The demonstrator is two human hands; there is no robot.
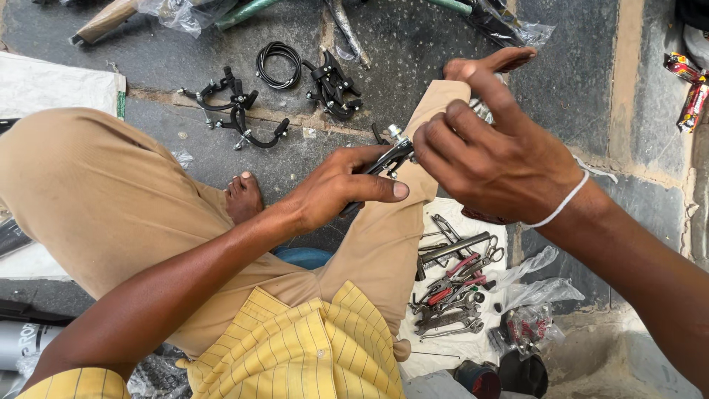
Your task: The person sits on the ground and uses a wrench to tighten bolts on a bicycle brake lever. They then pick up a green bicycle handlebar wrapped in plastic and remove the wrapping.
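Rough grey stone floor [413, 52] spreads under a seated person in tan trousers. At centre, the left hand [336, 188] wraps its fingers firmly around a black metal brake caliper [388, 157], held above the knee. The right hand [491, 151] pinches its fingers at the caliper's silver bolt end. At 12 o'clock lie more black calipers [236, 111] and a coiled cable [277, 63]. At 5 o'clock, worn steel wrenches and red-handled pliers [454, 284] pile on white cloth.

Khaki trousers [111, 199], yellow shirt [310, 347] with thin dark stripes — red-handled pliers [452, 275], black brake caliper [384, 159].
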